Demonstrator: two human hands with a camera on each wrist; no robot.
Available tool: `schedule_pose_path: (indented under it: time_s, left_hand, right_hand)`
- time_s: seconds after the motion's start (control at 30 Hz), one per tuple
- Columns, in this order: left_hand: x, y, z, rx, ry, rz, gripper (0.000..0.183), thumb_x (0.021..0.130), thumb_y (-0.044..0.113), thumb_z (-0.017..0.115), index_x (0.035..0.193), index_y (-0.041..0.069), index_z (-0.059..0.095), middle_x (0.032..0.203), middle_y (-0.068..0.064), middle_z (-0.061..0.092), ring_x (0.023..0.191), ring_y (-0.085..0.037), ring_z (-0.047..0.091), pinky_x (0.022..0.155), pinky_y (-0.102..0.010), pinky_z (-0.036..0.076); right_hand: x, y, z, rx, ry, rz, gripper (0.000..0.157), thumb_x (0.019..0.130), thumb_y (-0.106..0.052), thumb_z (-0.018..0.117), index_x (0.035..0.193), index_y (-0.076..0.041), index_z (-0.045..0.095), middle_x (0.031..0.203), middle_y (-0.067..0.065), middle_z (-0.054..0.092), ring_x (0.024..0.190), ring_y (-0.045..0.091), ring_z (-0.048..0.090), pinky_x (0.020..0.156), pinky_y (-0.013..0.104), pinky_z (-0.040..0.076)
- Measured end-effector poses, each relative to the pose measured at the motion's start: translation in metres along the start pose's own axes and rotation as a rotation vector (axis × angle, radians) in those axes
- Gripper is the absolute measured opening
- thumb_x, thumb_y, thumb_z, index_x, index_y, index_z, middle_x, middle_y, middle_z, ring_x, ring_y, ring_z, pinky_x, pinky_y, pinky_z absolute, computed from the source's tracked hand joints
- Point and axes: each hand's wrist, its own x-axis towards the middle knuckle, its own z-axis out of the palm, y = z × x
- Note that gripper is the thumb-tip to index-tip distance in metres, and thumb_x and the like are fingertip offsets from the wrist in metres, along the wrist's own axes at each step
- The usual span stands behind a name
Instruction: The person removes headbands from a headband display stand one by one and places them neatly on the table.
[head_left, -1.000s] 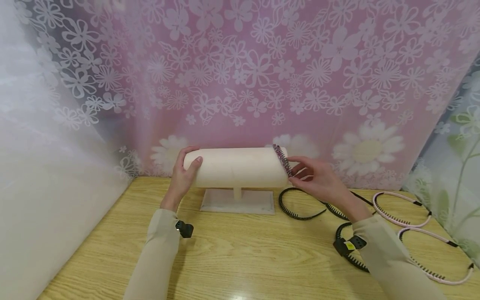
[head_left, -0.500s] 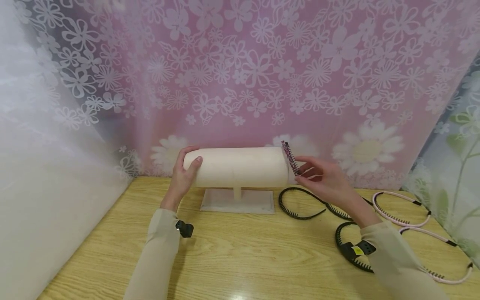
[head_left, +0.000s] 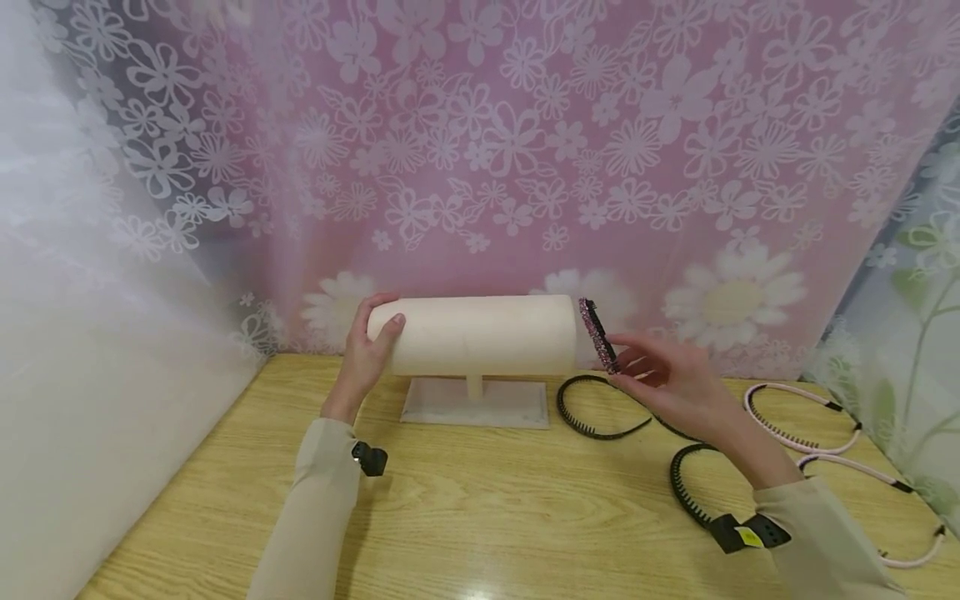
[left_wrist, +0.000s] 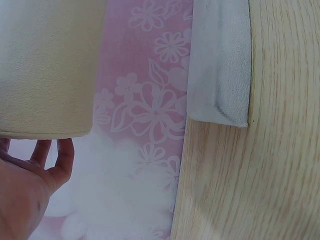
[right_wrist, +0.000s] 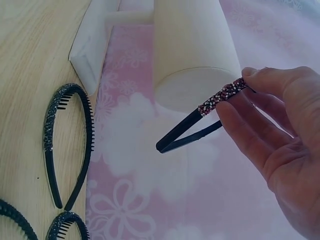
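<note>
A cream padded roll, part of a T-shaped headband display stand, is raised on a short post over a flat base. My left hand grips the roll's left end, thumb on the front face; in the left wrist view, fingers bend at its end edge. Just off the roll's right end, my right hand pinches a headband between thumb and fingers. Black with red, pink and silver sparkling stones, this headband is apart from the roll in the right wrist view.
On the wooden table, a black toothed headband lies right of the base. Another dark headband lies nearer, partly behind the right wrist. Pink headbands lie at far right. A pink floral curtain hangs behind.
The sparkling headband has come off the roll's right end, and my right hand has carried it right and slightly down. My left hand has stayed on the left end.
</note>
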Motion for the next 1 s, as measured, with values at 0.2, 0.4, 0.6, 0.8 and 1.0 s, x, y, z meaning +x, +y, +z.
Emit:
schedule_pose_path:
  time_s: [0.2, 0.4, 0.6, 0.8, 1.0]
  left_hand:
    - [0.0, -0.002, 0.0, -0.002, 0.005, -0.002, 0.049, 0.103, 0.027, 0.057, 0.148, 0.011, 0.047, 0.152, -0.013, 0.044, 0.106, -0.024, 0.055, 0.079, -0.033, 0.053]
    - [0.0, -0.002, 0.0, -0.013, 0.004, 0.005, 0.049, 0.103, 0.026, 0.057, 0.148, 0.01, 0.047, 0.152, -0.014, 0.044, 0.105, -0.023, 0.055, 0.078, -0.032, 0.053]
    - [0.001, -0.002, 0.001, -0.029, 0.014, 0.015, 0.049, 0.103, 0.025, 0.058, 0.147, 0.008, 0.048, 0.155, -0.011, 0.043, 0.106, -0.022, 0.055, 0.077, -0.03, 0.053]
    - [0.001, -0.003, 0.0, -0.036, 0.009, 0.005, 0.048, 0.103, 0.026, 0.058, 0.147, 0.01, 0.048, 0.157, -0.01, 0.04, 0.107, -0.023, 0.054, 0.077, -0.032, 0.054]
    - [0.0, -0.002, 0.001, -0.035, 0.001, 0.002, 0.049, 0.103, 0.026, 0.058, 0.148, 0.009, 0.046, 0.155, -0.012, 0.041, 0.108, -0.024, 0.054, 0.078, -0.033, 0.053]
  right_hand:
    - [-0.011, -0.005, -0.002, 0.025, -0.003, -0.03, 0.055, 0.081, 0.01, 0.079, 0.132, -0.003, 0.066, 0.094, 0.008, 0.078, 0.084, -0.001, 0.071, 0.07, 0.015, 0.057]
    - [-0.024, -0.008, -0.001, -0.002, -0.008, 0.007, 0.051, 0.081, 0.008, 0.08, 0.128, -0.005, 0.068, 0.089, 0.003, 0.078, 0.081, -0.004, 0.07, 0.068, 0.015, 0.057]
    - [-0.036, -0.011, 0.0, -0.037, -0.035, 0.05, 0.047, 0.081, 0.004, 0.081, 0.125, -0.007, 0.07, 0.085, -0.003, 0.077, 0.078, -0.004, 0.068, 0.067, 0.015, 0.056]
    - [-0.048, -0.012, 0.005, -0.018, -0.057, 0.05, 0.045, 0.081, 0.003, 0.082, 0.124, -0.009, 0.072, 0.089, -0.004, 0.077, 0.078, -0.003, 0.069, 0.064, 0.016, 0.057]
    - [-0.058, -0.011, 0.011, -0.005, -0.073, 0.003, 0.045, 0.079, 0.004, 0.083, 0.121, -0.008, 0.072, 0.086, -0.001, 0.078, 0.078, -0.004, 0.069, 0.062, 0.015, 0.056]
